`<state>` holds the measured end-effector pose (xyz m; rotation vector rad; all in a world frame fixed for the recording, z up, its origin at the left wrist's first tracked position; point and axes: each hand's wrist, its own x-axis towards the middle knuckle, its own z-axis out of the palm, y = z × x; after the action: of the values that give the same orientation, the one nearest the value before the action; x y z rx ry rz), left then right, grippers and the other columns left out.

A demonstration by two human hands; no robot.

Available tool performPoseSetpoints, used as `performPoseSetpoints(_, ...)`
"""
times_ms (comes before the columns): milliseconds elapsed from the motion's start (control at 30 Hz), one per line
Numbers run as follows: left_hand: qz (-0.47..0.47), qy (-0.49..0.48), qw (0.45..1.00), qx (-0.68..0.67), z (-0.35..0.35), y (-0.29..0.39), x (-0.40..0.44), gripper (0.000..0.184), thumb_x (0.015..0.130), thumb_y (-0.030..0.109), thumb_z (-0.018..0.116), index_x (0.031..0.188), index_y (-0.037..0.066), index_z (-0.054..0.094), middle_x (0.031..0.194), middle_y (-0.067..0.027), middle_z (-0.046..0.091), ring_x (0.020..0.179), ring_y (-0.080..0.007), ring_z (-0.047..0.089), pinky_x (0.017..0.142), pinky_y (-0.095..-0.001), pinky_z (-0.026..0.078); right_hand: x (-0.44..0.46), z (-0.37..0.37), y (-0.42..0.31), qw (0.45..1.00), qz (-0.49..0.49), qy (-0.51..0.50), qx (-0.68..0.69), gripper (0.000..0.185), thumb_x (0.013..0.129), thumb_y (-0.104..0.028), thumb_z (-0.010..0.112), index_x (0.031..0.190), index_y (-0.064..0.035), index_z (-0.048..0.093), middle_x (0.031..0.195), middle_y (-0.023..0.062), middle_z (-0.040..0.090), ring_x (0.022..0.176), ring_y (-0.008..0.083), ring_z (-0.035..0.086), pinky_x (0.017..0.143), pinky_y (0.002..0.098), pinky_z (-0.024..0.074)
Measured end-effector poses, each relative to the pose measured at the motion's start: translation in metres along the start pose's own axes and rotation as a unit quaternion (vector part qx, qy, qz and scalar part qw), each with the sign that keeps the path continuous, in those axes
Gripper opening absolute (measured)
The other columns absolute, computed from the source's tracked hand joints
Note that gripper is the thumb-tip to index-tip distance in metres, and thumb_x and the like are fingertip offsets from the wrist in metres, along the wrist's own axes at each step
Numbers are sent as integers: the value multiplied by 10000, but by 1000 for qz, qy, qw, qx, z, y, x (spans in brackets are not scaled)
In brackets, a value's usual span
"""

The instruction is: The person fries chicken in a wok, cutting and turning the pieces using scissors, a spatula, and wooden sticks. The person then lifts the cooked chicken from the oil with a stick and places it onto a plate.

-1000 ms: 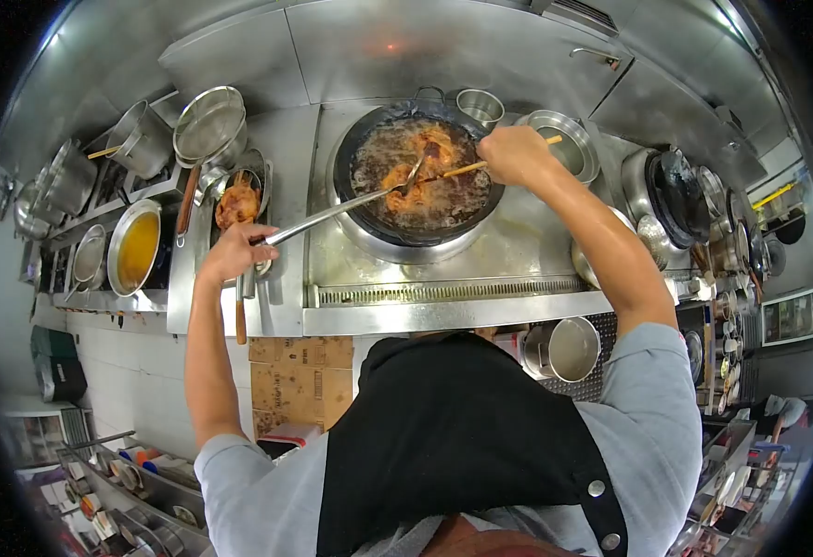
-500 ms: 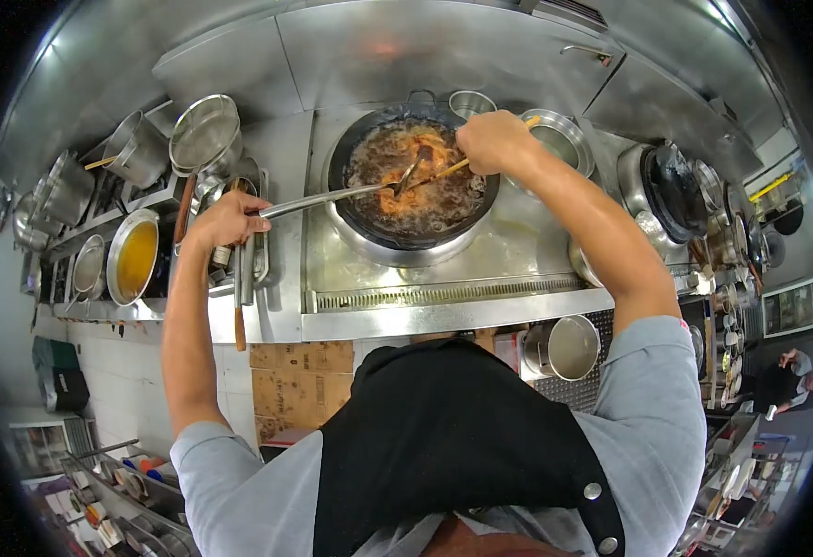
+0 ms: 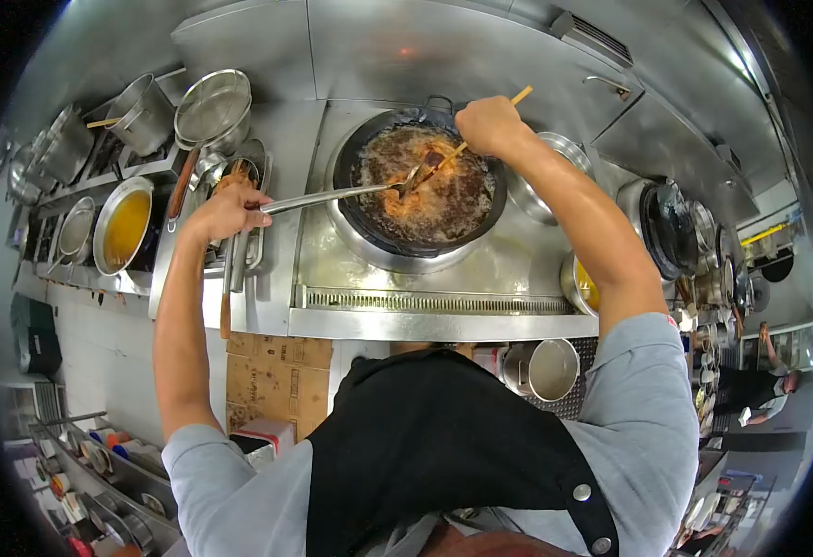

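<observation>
A dark wok (image 3: 351, 206) of bubbling oil sits on the steel stove, with orange-brown food (image 3: 443, 148) frying in it. My left hand (image 3: 229, 212) is closed round the end of a long metal ladle (image 3: 323, 197), whose head dips into the oil at the food. Above the wok's right rim my right hand (image 3: 488, 126) grips a wooden stick (image 3: 521, 95); its lower end reaches the food beside the ladle head. Whether it is one stick or a pair, I cannot tell. Behind my left hand, a tray (image 3: 256, 243) holds utensils and partly hidden brown food.
A strainer (image 3: 212, 104) stands at the upper left, beyond a pan of yellow liquid (image 3: 124, 232). Right of the wok are a round metal pan (image 3: 559, 148) and a bowl of yellow contents (image 3: 585, 284). A pot (image 3: 553, 369) sits below the stove edge. Another person (image 3: 750, 390) is at far right.
The view has shifted. My left hand has moved left with the ladle's end and now covers much of the tray's food. My right hand holds its stick more steeply. Another person has come into view.
</observation>
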<state>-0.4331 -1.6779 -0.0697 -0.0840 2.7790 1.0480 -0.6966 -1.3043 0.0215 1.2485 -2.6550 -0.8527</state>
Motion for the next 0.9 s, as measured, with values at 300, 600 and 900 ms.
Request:
performPoseSetpoints(300, -137, 36, 989, -41, 10, 16, -12, 265, 876, 174, 808, 1041, -20, 734, 761, -68, 671, 703, -154, 600, 642, -330, 454, 37, 35, 20, 995, -96, 31, 26, 191, 756, -216, 711, 843, -69, 795, 888, 143, 774, 852, 352, 756, 739, 474, 607)
performPoseSetpoints(600, -178, 58, 982, 7, 15, 57, -21, 360, 873, 218, 817, 1077, -65, 729, 814, -118, 699, 775, -184, 617, 729, -354, 490, 43, 56, 55, 979, -191, 37, 56, 195, 730, -207, 716, 827, -52, 783, 843, 167, 758, 817, 388, 744, 716, 512, 603)
performPoseSetpoints(900, -174, 136, 975, 39, 41, 96, -25, 363, 881, 207, 801, 1118, -60, 739, 805, -136, 696, 753, -185, 629, 714, -369, 501, 34, 62, 64, 972, -219, 52, 60, 174, 727, -185, 701, 803, -48, 776, 840, 167, 757, 805, 395, 741, 710, 503, 601)
